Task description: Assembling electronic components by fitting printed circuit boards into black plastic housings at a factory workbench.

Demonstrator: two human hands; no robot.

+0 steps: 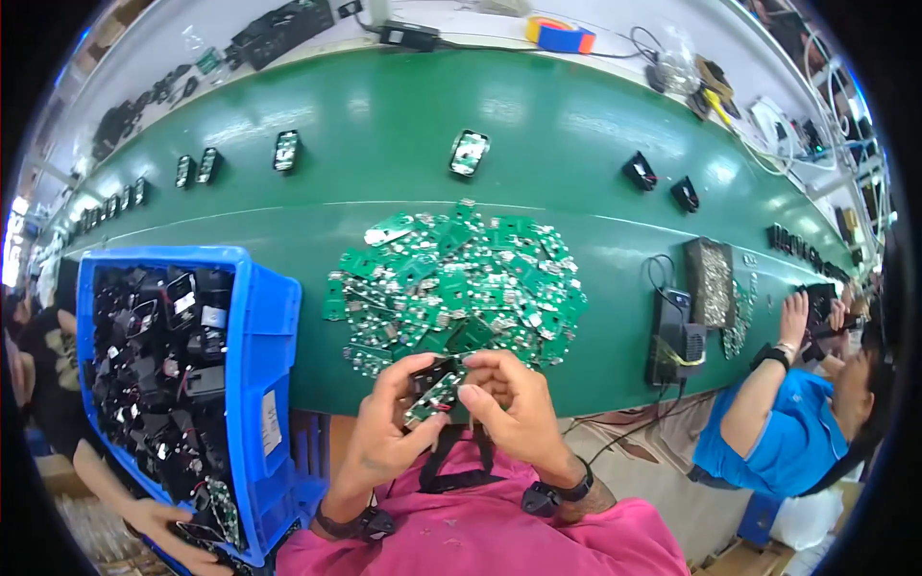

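So I'm standing here watching someone in a pink shirt (pixel 471 538) at a long green table (pixel 384 125), and the piece being worked on is a small black casing (pixel 423 381) with a green circuit board in it, plus a bit of red near the bottom. It's held up right over the front edge of the table, just in front of the shirt.

The left hand (pixel 382 422) is gripping the casing from its side, thumb along the lower end. The right hand (pixel 519 403) has its fingers bent and its thumb up at the other side; honestly can't tell from here if it's pinching the thing or just touching it. Black bands on both wrists.

Just beyond the hands there's a big messy pile of green circuit boards (pixel 461 288). To the left, a blue bin (pixel 264 336) is crammed with black parts (pixel 158 336). Further back, one board-filled casing (pixel 469 153) sits alone, with more in a line off left, and two black shells (pixel 640 171) over right. Also on the right: a co-worker in a blue shirt (pixel 783 427), hands busy at the table.
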